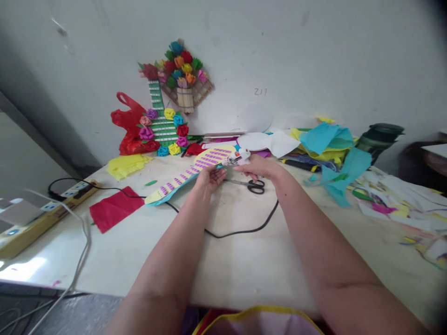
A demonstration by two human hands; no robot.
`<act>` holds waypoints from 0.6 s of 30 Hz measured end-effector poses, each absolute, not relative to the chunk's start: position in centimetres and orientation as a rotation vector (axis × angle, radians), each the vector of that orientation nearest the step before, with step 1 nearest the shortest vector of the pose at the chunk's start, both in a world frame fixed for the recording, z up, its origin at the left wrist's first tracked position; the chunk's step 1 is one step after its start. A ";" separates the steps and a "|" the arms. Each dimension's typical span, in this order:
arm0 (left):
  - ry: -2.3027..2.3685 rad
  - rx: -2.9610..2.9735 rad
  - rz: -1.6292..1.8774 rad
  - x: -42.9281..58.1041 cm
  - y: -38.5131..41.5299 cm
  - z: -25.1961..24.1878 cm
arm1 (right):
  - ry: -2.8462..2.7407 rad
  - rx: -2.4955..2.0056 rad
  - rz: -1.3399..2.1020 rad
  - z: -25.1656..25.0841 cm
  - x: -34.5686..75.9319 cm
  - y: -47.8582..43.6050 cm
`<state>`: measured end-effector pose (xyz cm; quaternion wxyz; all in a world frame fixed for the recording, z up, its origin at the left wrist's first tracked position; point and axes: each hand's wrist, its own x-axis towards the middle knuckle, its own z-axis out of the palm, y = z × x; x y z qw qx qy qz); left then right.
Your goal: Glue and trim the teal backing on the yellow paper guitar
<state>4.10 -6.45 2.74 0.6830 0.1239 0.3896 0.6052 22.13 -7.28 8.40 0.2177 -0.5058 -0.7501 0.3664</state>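
Observation:
My left hand [211, 179] is closed at the edge of a guitar-shaped cutout [185, 178], yellow on its face with purple striped strips and a teal underside. The cutout is held tilted off the table. In my right hand [260, 168] is a white glue gun [240, 157], its nozzle pointing left toward the cutout's edge, close to my left fingertips. A small teal bit shows by the nozzle; whether the two touch I cannot tell. Scissors [256, 186] with black handles lie on the table just under my hands.
A black cord [240, 232] loops across the table from the power strip [52, 211]. Red paper [117, 208] and yellow paper [128, 165] lie left. Behind stands a green flower-trimmed guitar craft [164, 129]. Teal paper [326, 137] and a dark bottle [379, 142] are at right.

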 end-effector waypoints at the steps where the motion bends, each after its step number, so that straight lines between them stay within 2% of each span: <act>1: 0.873 0.281 1.356 4.1 -6.4 2.7 | -2.078 -1.393 1.014 8.4 22.1 -7.2; 18: 0.869 0.235 1.350 4.1 -6.4 2.7 | -2.082 -1.399 0.978 9.5 22.2 -8.1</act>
